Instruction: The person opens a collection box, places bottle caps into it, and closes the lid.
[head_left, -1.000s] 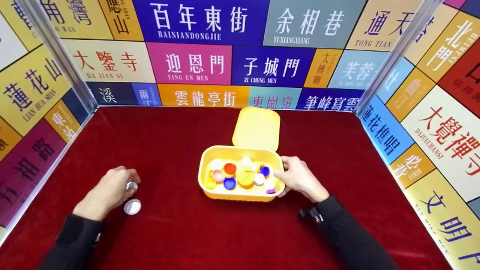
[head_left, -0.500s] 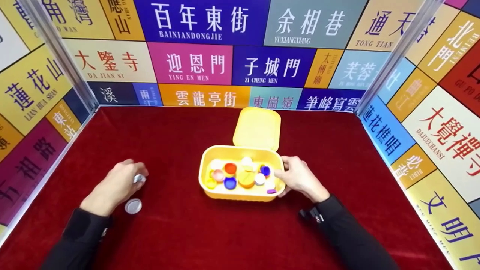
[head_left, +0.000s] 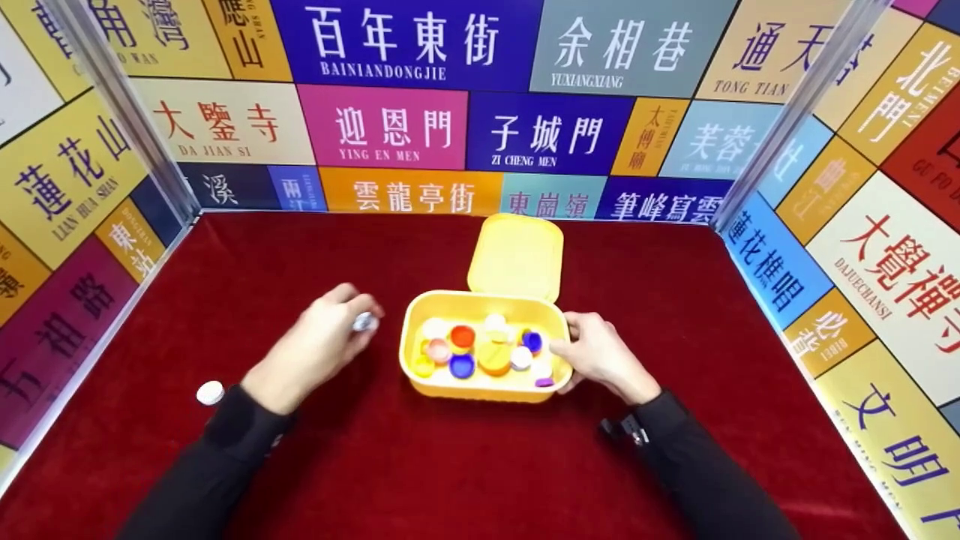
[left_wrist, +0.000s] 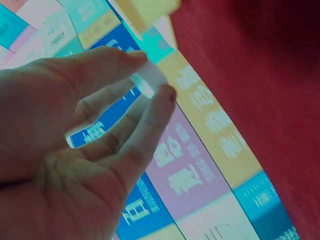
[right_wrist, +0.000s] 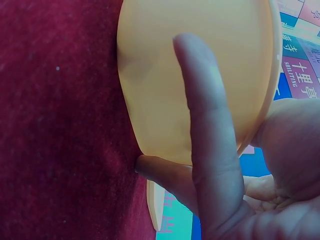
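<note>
My left hand (head_left: 315,345) is in the air left of the yellow box, its thumb and fingertips pinching a small whitish bottle cap (left_wrist: 154,79). The yellow plastic box (head_left: 480,391) stands uncovered with several caps inside, among them a red cap (head_left: 462,337), a blue cap (head_left: 462,366) and an orange cap (head_left: 494,358). At its right end my right hand (head_left: 604,360) grips the wall, thumb over the rim. In the right wrist view, fingers (right_wrist: 212,115) lie along the outside of the wall. A loose white cap (head_left: 211,392) lies beside my left sleeve.
The yellow lid (head_left: 516,257) lies flat behind the box. Dark red cloth (head_left: 420,465) covers the tabletop. Upright panels with coloured signs (head_left: 382,127) enclose the back and sides.
My left hand has moved right and away from me toward the box, carrying the cap. The white cap by the sleeve has come into sight. My right hand stays on the box.
</note>
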